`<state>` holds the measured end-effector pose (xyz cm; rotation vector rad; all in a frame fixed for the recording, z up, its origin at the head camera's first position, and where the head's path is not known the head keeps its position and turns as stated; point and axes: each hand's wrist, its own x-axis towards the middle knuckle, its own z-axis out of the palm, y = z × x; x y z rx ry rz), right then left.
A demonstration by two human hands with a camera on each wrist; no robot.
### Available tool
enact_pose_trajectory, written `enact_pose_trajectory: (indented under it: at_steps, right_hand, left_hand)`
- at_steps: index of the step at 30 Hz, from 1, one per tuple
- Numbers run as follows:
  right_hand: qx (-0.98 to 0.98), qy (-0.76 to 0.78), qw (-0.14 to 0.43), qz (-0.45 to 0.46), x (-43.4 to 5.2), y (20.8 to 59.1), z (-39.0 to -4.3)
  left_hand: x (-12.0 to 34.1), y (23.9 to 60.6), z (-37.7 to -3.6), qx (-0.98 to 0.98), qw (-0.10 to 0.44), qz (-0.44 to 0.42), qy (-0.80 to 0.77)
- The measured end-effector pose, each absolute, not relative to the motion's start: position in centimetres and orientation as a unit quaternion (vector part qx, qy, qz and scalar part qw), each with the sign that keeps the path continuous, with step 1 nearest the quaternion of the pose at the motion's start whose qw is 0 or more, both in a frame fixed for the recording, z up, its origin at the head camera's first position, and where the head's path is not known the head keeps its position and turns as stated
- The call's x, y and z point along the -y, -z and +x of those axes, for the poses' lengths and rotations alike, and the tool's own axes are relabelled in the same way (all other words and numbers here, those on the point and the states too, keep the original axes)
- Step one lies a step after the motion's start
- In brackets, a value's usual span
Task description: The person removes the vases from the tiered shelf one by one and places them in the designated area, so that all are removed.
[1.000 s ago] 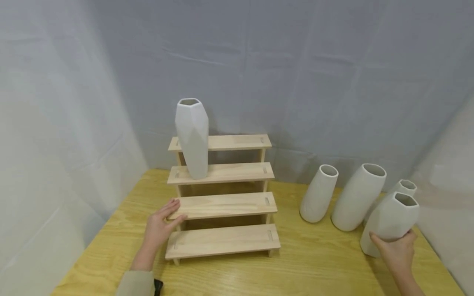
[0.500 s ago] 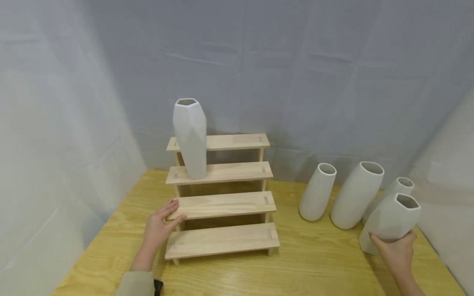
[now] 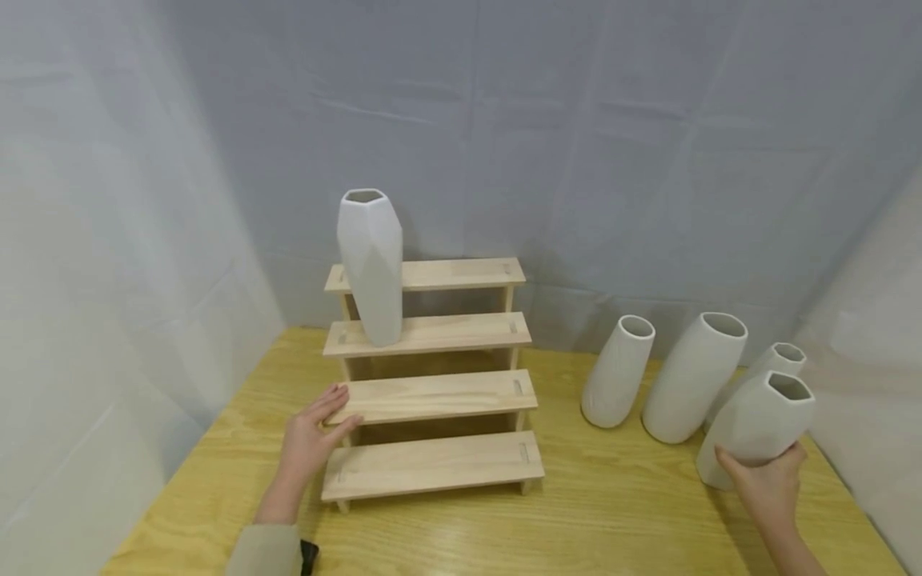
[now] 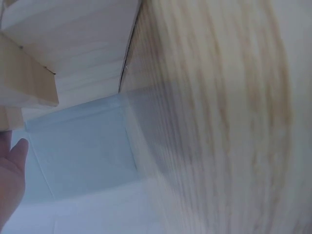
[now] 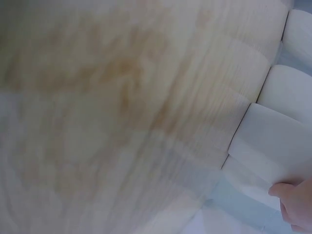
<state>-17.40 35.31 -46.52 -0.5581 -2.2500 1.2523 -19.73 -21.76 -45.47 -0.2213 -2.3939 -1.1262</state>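
- Beside the left end of the wooden step shelf (image 3: 432, 396), your left hand (image 3: 308, 442) rests with its fingers straight and slightly spread, the fingertips (image 3: 338, 394) touching the end of the second step from the bottom.
- Above and just beyond those fingers, a tall faceted vase (image 3: 370, 264) stands upright on the third step, near its left end, well clear of your hand.
- At the right edge of the yellow wooden table (image 3: 576, 528), your right hand (image 3: 767, 486) grips a second faceted vase (image 3: 756, 428) low on its body, fingers curled round it from below and behind; the vase is tilted, mouth leaning up and to the right, and you cannot tell whether its base touches the table.
- In the right wrist view the fingers (image 5: 292, 200) lie against the pale body of that held vase (image 5: 273, 141), with the table grain blurred alongside.
- Just beyond your right fingers, three more white vases stand on the table: a small-mouthed one (image 3: 771, 364) partly hidden behind the held vase, a wide one (image 3: 693, 378) next to it, and a slimmer one (image 3: 618, 370) farthest from the fingers, toward the shelf.
- In the left wrist view, only the edge of your left hand (image 4: 10, 183) shows below the pale steps (image 4: 68, 44), beside blurred table grain.
- Behind everything hangs a grey cloth backdrop (image 3: 576, 160).
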Motion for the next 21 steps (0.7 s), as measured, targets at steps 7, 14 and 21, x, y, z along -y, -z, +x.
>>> enact_pose_trajectory:
  at_steps: [7,14,21]
  right_hand:
    - [0.826,-0.458,0.274,-0.18,-35.4,46.8,-17.5]
    - [0.811,-0.47,0.292,-0.189,-39.5,51.2,-18.9]
    - [0.809,-0.491,0.255,-0.198,-37.5,47.5,-16.6]
  left_hand:
    - [21.7,45.5,-19.7,0.875,0.238,-0.08,0.414]
    - [21.6,45.5,-19.8,0.877,0.232,-0.083,0.412]
    - [21.7,45.5,-19.7,0.877,0.227,-0.073,0.416]
